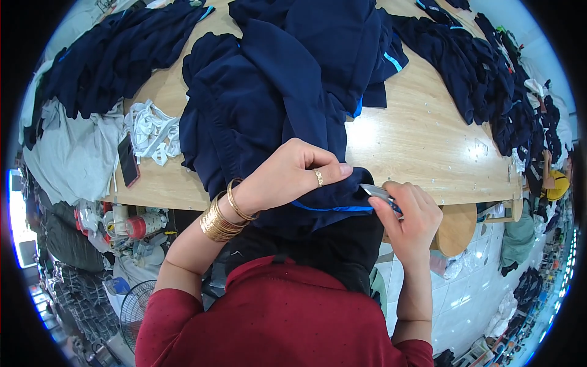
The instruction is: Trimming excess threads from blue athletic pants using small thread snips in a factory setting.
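A navy garment (299, 73) with bright blue trim lies heaped in front of me, its near end hanging over the table edge toward my lap. My left hand (299, 168), with gold bangles and a ring, is closed in a pinch above that near end. Whatever sits between its fingertips is too small to make out. In my right hand (413, 214) are small metal thread snips (375, 191), gripped between thumb and fingers. Their blades point up and left, close to the garment's folded edge and a little right of my left fingertips.
The wooden table (422, 140) carries more navy garments (122, 55) at left and another dark pile (465, 73) at right. Bundled white tape (153, 131) and a phone (127, 160) lie left. Grey cloth (73, 147) drapes over the left edge; a round stool (457, 229) stands below right.
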A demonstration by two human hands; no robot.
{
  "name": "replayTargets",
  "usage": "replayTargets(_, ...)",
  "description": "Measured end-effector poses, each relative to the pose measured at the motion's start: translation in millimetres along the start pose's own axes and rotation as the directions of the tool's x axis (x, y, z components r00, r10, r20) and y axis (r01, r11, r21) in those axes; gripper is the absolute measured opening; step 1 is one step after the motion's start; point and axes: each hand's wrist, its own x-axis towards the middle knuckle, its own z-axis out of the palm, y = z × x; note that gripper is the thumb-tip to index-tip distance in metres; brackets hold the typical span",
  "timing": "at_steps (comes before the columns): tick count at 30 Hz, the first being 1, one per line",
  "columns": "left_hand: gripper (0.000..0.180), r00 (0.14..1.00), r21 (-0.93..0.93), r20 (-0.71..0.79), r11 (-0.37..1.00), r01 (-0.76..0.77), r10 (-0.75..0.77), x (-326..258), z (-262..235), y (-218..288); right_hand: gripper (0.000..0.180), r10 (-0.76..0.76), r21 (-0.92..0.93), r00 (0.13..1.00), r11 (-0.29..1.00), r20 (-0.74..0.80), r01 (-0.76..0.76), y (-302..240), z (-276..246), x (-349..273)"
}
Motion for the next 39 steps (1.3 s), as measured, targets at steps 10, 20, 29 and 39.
replayTargets(10,0.026,0.978,-0.287,-0.197,0.958,0.005,-0.064,3,14,-12,0.026,0.243,0.284,0.970,0.931,-0.011,-0.230,-13,9,-13)
replayTargets(20,0.006,0.965,-0.734,-0.235,0.671,-0.100,-0.113,3,43,-12,0.021,0.492,0.511,0.871,0.754,-0.021,-0.413,-23,27,-19)
replayTargets(29,0.004,0.968,-0.777,-0.225,0.620,-0.108,-0.114,5,57,-13,0.024,0.474,0.442,0.875,0.809,-0.098,-0.388,-21,33,-14)
replayTargets(39,0.007,0.965,-0.832,-0.224,0.542,-0.119,-0.133,6,61,-9,0.025,0.427,0.367,0.888,0.864,-0.170,-0.345,-19,38,-11)
